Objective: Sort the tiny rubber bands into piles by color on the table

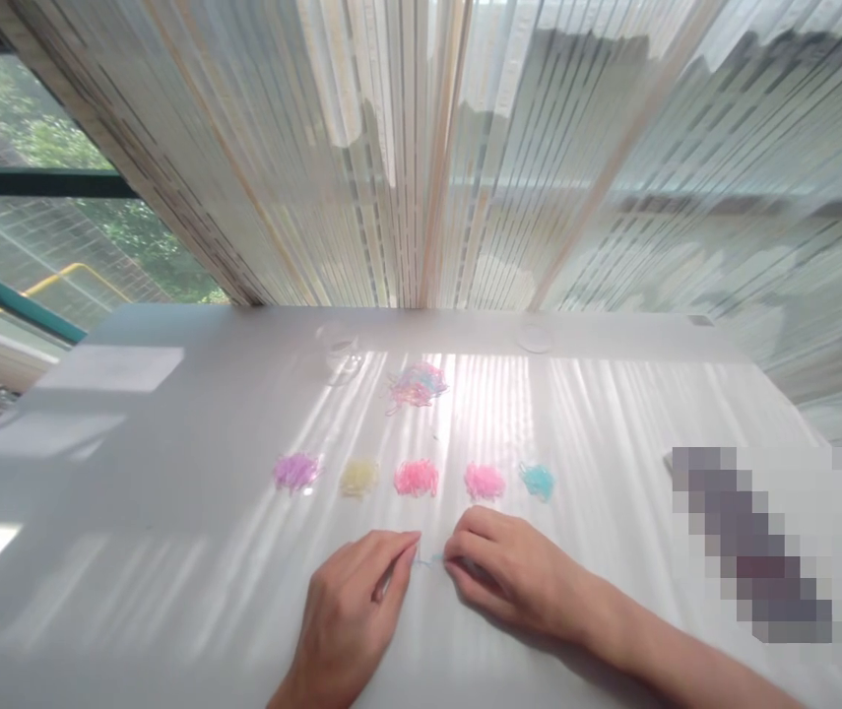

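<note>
at the near side of the white table (191, 591), the person's two hands face each other over a thin blue strand (431, 561). the right hand (501, 571) has its fingers curled closed on one end; the left hand (361, 606) brings thumb and fingertips close together at the other, though i can't tell whether they grip it. just beyond sit five small piles in a row: purple (296, 473), yellow (358, 478), coral (416, 479), pink (485, 481) and teal (538, 481), with a mixed heap (419, 385) behind.
</note>
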A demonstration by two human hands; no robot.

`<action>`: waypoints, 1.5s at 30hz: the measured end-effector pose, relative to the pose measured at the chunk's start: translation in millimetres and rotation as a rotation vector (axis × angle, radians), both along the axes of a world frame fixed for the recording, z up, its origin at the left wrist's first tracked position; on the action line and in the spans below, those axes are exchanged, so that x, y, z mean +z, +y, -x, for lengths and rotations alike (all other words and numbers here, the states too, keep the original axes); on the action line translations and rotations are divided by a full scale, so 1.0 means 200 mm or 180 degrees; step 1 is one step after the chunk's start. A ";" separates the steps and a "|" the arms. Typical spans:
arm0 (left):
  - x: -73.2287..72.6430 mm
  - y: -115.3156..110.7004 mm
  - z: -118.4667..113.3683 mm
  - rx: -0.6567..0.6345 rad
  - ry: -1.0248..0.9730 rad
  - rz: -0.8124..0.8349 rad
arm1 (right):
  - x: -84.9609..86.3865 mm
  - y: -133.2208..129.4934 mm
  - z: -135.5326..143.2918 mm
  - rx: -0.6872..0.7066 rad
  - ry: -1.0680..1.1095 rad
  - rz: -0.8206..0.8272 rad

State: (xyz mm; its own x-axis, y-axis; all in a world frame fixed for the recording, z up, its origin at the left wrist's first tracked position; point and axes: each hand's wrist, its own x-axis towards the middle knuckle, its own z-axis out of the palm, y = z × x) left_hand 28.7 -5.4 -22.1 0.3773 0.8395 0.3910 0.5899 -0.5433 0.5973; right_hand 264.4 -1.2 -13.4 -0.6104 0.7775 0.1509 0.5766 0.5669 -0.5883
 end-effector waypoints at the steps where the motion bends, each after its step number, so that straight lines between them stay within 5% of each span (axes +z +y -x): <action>1: 0.01 0.00 0.00 0.0005 0.0010 -0.0005 | 0.00 0.00 0.00 -0.0001 -0.0008 -0.0021; 15: 0.03 -0.02 -0.07 -0.0306 -0.0157 -0.0231 | -0.01 0.02 -0.01 -0.0062 0.0860 -0.0143; 31: 0.00 -0.01 -0.06 -0.0271 -0.0071 -0.0071 | 0.01 0.03 -0.05 0.0010 0.0425 -0.0047; 45: 0.01 -0.02 -0.07 -0.0368 -0.0382 -0.0384 | 0.05 -0.01 0.00 -0.0476 0.1277 0.1500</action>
